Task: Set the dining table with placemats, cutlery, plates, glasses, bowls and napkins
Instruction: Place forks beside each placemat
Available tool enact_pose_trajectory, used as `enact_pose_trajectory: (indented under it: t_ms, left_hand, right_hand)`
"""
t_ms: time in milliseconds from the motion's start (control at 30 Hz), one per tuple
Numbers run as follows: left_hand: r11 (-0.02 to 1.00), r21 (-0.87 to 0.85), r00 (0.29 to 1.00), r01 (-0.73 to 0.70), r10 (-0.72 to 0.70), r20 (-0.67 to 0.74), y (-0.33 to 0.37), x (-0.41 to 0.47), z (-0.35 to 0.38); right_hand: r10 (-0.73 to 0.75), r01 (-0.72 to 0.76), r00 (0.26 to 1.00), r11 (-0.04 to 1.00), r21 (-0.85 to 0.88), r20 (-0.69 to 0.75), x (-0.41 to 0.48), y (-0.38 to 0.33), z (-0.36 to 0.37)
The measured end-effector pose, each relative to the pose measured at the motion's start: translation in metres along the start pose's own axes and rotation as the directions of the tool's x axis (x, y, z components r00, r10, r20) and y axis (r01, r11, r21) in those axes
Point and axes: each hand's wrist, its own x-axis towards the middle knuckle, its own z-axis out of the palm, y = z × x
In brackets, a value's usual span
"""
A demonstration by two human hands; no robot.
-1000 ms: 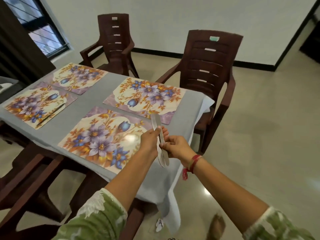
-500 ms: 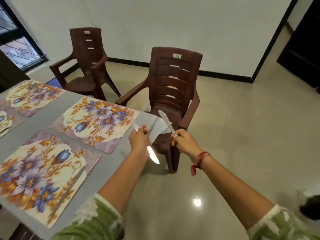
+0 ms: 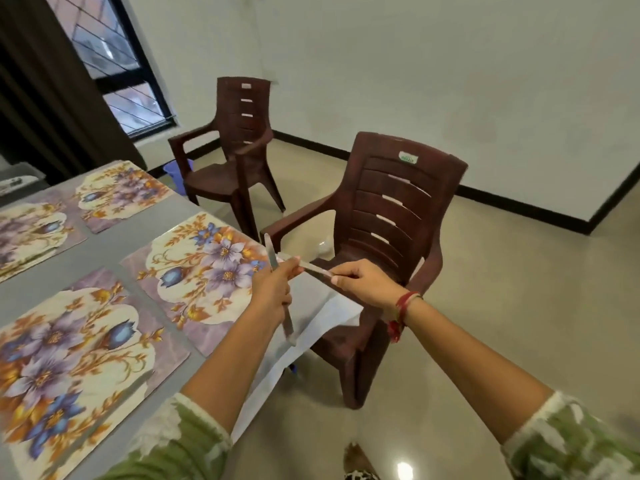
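Four floral placemats lay flat on the grey-clothed table, two near and two farther back. Over the table's right edge, the left hand had its fingers curled round a knife, held nearly upright. Just beside it the right hand pinched a second knife, pointing level towards the left hand, in front of a brown chair.

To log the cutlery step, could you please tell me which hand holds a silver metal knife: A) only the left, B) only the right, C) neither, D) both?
D: the left hand grips an upright silver metal knife, and the right hand pinches a second silver metal knife pointing toward it.
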Motion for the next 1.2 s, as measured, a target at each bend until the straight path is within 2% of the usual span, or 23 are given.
enact_pose_trajectory:
  t_ms: [67, 200, 300, 433, 600, 767, 933, 1067, 1200]
  left_hand:
    - [0.999, -0.025, 0.999, -0.025, 0.024, -0.038, 0.009, 0.026, 0.011]
    - [0.981, -0.185, 0.991, -0.064, 0.041, -0.124, 0.028, 0.069, 0.029]
    - [0.959, -0.270, 0.973, -0.091, 0.027, -0.231, 0.043, 0.092, 0.035]
    - [0.944, -0.307, 0.943, -0.119, 0.010, -0.334, 0.059, 0.112, 0.033]
    - [0.904, -0.380, 0.882, -0.196, -0.008, -0.472, 0.082, 0.137, 0.034]
    - [0.878, -0.389, 0.786, -0.280, -0.023, -0.618, 0.097, 0.161, 0.034]
    - [0.849, -0.420, 0.705, -0.321, -0.082, -0.705, 0.100, 0.190, 0.005]
    - [0.825, -0.448, 0.636, -0.344, -0.147, -0.758, 0.083, 0.201, -0.034]
    - [0.797, -0.506, 0.578, -0.331, -0.253, -0.776, 0.062, 0.214, -0.076]
  right_hand:
    - [-0.006, 0.006, 1.000, 1.000, -0.022, 0.012, 0.031, 0.002, -0.015]
    - [0.016, -0.016, 1.000, 0.999, -0.047, 0.007, 0.098, 0.003, -0.049]
    - [0.079, -0.079, 0.997, 0.979, 0.190, 0.006, 0.146, 0.002, -0.071]
    - [0.180, -0.198, 0.980, 0.787, 0.585, 0.088, 0.199, 0.000, -0.067]
    - [0.250, -0.353, 0.934, 0.525, 0.775, 0.256, 0.268, -0.009, -0.047]
    - [0.181, -0.426, 0.903, 0.493, 0.758, 0.390, 0.334, -0.027, -0.032]
    - [0.241, -0.555, 0.831, 0.436, 0.709, 0.502, 0.385, -0.033, 0.009]
    - [0.291, -0.569, 0.822, 0.457, 0.684, 0.489, 0.415, -0.037, 0.059]
    - [0.346, -0.583, 0.812, 0.427, 0.691, 0.470, 0.451, -0.041, 0.117]
